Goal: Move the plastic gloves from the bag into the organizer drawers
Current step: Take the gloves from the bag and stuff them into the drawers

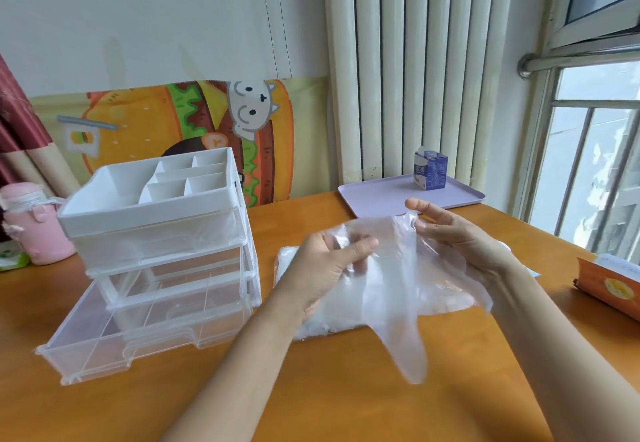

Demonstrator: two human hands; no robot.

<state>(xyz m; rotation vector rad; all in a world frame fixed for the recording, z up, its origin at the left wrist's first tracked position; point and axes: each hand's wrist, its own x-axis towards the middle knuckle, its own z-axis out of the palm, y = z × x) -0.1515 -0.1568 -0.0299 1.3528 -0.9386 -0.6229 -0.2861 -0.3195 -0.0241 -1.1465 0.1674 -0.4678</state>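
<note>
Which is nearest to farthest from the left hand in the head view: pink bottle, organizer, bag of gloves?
Measured from the left hand, which grips a plastic glove:
1. Bag of gloves: lying flat, just beneath the hand.
2. Organizer: further to the left.
3. Pink bottle: far left, beyond the organizer.

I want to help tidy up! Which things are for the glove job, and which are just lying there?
For the job: plastic glove, pinched by left hand and right hand; bag; organizer; open bottom drawer.
Just lying about: purple tray; small carton; pink bottle; orange packet.
</note>
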